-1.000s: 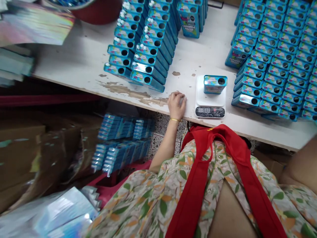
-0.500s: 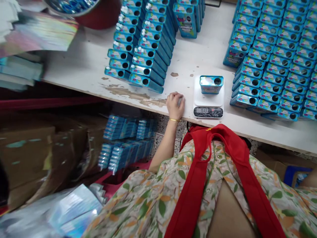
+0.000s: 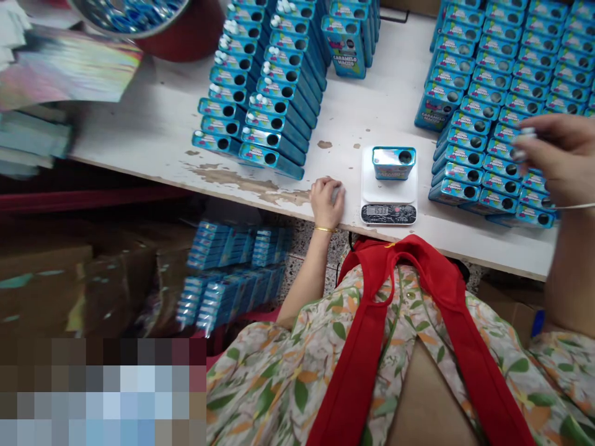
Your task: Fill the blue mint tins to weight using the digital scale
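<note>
My left hand [image 3: 327, 203] rests curled at the table's front edge, left of the scale. Something small and greyish shows between its thumb and fingers, too unclear to name. At the right, my right hand [image 3: 564, 152] hangs over the rows of blue tins [image 3: 499, 162], pinching small white candies [image 3: 528, 132]. A white digital scale [image 3: 367, 192] with a lit display stands between my hands. On it one blue tin [image 3: 393, 171] stands upright, the round dark hole in its top facing up.
Left of centre stand two rows of tins [image 3: 264, 136], several with white candies on top. More tins [image 3: 344, 52] stand at the back. A large pot [image 3: 179, 37] of blue wrapped pieces and printed sheets [image 3: 79, 65] occupy the far left. Stacked blue tins [image 3: 232, 272] sit below the table.
My right hand has come into view from the right, holding white candies over the tins. My left hand and the tin on the scale stay in place; the view has shifted slightly.
</note>
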### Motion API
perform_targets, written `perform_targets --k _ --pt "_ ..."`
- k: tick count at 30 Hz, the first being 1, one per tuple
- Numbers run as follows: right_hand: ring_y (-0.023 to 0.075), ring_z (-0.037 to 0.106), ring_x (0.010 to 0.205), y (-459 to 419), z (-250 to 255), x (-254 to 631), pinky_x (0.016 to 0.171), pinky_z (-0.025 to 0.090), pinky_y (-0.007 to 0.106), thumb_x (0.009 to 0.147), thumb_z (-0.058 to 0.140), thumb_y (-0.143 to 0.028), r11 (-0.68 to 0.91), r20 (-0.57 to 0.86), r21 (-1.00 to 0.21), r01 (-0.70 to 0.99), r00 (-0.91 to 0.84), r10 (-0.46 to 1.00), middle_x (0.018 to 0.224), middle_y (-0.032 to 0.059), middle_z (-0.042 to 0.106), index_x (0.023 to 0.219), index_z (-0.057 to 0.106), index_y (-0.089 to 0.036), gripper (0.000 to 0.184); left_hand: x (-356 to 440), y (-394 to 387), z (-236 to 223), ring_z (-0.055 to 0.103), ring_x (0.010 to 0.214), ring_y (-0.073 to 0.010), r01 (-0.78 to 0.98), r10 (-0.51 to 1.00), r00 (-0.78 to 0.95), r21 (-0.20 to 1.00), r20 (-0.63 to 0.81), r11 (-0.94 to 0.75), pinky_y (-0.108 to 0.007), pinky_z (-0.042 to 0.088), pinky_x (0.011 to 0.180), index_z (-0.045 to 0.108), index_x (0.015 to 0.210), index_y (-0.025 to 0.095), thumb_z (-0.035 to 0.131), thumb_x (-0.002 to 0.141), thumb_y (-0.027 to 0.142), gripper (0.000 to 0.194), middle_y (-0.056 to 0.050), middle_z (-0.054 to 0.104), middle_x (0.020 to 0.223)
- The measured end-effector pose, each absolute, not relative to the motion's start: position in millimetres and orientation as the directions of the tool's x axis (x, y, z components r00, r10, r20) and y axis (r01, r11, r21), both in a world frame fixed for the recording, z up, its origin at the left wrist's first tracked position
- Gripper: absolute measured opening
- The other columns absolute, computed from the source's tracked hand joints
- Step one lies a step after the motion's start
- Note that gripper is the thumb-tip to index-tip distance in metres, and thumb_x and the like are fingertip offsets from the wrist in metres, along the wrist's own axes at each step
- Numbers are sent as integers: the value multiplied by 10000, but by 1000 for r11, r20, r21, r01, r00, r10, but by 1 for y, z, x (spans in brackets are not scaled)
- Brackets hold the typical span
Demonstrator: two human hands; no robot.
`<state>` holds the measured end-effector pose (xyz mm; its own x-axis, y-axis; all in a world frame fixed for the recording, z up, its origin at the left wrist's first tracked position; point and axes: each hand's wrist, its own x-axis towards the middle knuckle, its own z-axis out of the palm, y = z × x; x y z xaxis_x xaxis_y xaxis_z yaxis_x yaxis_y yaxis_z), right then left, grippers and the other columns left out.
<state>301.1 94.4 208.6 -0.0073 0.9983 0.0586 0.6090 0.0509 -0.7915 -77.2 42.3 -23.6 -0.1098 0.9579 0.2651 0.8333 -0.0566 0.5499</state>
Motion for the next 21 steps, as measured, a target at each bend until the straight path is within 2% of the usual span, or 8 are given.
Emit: perform_targets --k 2,4,6,9,12,16,19,21 --pt "129 567 599 105 198 271 616 466 314 806 730 -78 127 19 -778 615 -179 984 699 46 631 992 747 -149 200 -77 42 -24 560 1096 -261 829 958 -104 556 266 -64 -416 424 992 642 1023 200 520 923 386 244 -117 611 1088" --pt "183 619 774 116 185 241 744 505 346 806 713 -98 265 36 -745 612 -360 932 783 56 648 955 748 -175 171 -77 42 -23 560 1093 -255 824 960 -103 563 260 -64 -411 422 990 641 1020 202 521 924 382 237 -112 611 1087" --pt "234 624 898 127 172 219 835 511 385 795 719 -141 360 62 -718 596 -460 886 826 65 645 913 737 -188 128 -76 41 -22 559 1090 -253 815 962 -106 577 250 -60 -409 417 992 639 1022 201 520 927 378 234 -110 610 1090" --pt "275 620 944 137 158 207 873 507 422 773 744 -190 388 58 -701 598 -495 867 803 74 634 940 724 -184 169 -75 40 -19 552 1093 -257 794 966 -115 606 231 -50 -415 405 999 634 1025 202 515 933 382 234 -111 603 1095" --pt "269 619 935 139 157 209 875 506 421 759 748 -178 367 38 -698 615 -479 877 816 69 637 980 718 -190 223 -74 40 -17 546 1094 -256 786 966 -125 617 227 -43 -413 404 999 634 1024 208 513 935 375 225 -108 599 1092" --pt "186 600 736 134 174 204 695 517 324 754 762 -159 184 -86 -810 556 -424 901 722 34 596 847 705 -172 109 -73 40 -16 552 1074 -247 800 961 -121 598 247 -53 -403 421 979 637 1019 210 523 929 359 208 -103 611 1085" --pt "108 548 608 131 186 200 534 438 223 810 714 -149 -137 -240 -945 297 -343 908 688 18 586 815 670 -136 46 -73 40 -15 552 1069 -247 804 961 -116 592 249 -56 -406 429 969 634 1020 212 520 931 360 207 -102 611 1080" --pt "69 530 604 130 188 200 486 376 168 861 665 -159 -338 -343 -939 68 -276 898 722 13 584 830 640 -132 48 -73 40 -15 549 1073 -247 808 964 -121 588 235 -42 -410 431 970 631 1026 219 516 935 364 207 -97 607 1087"
